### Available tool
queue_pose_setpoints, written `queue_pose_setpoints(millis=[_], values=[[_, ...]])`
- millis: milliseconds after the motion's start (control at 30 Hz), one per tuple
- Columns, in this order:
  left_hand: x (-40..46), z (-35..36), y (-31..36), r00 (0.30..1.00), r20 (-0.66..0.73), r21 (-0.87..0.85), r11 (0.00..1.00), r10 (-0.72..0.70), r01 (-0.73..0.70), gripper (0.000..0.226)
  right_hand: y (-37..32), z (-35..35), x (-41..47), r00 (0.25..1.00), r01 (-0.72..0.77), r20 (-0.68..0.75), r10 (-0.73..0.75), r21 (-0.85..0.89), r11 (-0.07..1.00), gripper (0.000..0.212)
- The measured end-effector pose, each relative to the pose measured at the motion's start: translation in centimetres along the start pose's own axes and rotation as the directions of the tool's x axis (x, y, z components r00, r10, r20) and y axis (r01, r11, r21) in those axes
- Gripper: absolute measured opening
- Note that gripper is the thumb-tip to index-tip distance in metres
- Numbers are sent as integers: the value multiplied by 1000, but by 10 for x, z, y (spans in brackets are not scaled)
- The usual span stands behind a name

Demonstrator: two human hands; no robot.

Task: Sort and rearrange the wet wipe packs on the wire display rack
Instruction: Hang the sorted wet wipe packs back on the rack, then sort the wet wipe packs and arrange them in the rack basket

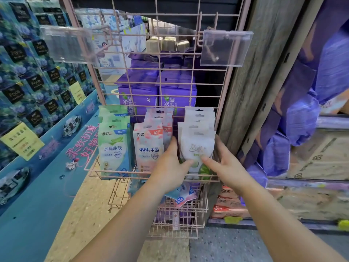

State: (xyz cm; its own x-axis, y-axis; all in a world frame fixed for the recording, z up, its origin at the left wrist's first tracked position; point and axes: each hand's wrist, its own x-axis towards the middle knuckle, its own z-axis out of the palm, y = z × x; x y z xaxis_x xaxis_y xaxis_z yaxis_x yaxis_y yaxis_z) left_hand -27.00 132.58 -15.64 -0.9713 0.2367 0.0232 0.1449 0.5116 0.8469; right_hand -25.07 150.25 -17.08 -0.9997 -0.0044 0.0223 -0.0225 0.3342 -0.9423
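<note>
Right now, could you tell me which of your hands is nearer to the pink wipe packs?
Left. The left hand grips the white pack right beside the pink wipe packs; the right hand is on the white pack's far side.

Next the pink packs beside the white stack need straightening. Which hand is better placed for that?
Left, probably. The left hand grips the front white pack on the side bordering the pink packs, nearly touching them. The right hand holds the far side, by the rack edge.

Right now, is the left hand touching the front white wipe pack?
Touching. The head view shows the left hand with its thumb pressed on the lower front of the front white wipe pack, fingers behind its left edge.
</note>
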Motion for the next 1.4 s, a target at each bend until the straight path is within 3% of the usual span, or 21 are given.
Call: queue_pose_setpoints(millis=[133,267,400,533,600,667,700,767,800,867,933,1000,1133,1267,1400], values=[[1,3,8,999,10,63,997,40,-41,60,-8,9,-2,997,15,-79,-27,-150,989,37],[5,1,5,997,68,14,1000,21,-22,54,-11,8,-4,994,-4,-107,-16,-185,983,35],[0,-6,10,987,148,320,947,-66,16,34,-14,9,-5,995,-28,-95,9,-196,980,34],[-16,-14,19,984,176,424,902,3,-79,52,-11,14,-7,976,-17,-218,-18,-160,987,45],[-32,-26,16,990,113,320,940,86,-118,61,-11,23,-15,896,-17,-435,-85,-226,974,66],[-47,-49,6,976,-110,163,972,189,-170,51,-20,39,-32,770,20,-608,-195,-282,959,58],[-50,-62,-4,940,-274,131,976,204,-174,44,-23,49,-38,741,78,-618,-261,-306,949,47],[-45,-88,-32,826,-543,182,981,152,-61,50,-26,64,-44,743,160,-583,-329,-323,933,30],[-38,-100,-44,802,-592,205,977,83,50,64,-24,69,-42,761,165,-569,-310,-293,942,22],[-22,-120,-67,844,-531,221,950,-74,222,97,-23,77,-39,787,146,-569,-236,-200,969,9],[-13,-134,-84,889,-436,255,928,-142,273,109,-24,85,-43,793,139,-577,-196,-141,980,14],[-5,-152,-101,914,-377,253,933,-150,257,93,-22,93,-52,801,156,-569,-184,-99,983,26],[2,-183,-120,958,-260,146,975,-122,164,54,-6,117,-73,853,130,-510,-113,-2,991,24],[5,-186,-128,967,-240,25,995,-87,96,38,16,146,-88,953,-124,-283,104,-53,991,26],[6,-189,-128,970,-241,33,999,-34,43,37,31,162,-91,924,-336,-215,315,-67,939,19]])
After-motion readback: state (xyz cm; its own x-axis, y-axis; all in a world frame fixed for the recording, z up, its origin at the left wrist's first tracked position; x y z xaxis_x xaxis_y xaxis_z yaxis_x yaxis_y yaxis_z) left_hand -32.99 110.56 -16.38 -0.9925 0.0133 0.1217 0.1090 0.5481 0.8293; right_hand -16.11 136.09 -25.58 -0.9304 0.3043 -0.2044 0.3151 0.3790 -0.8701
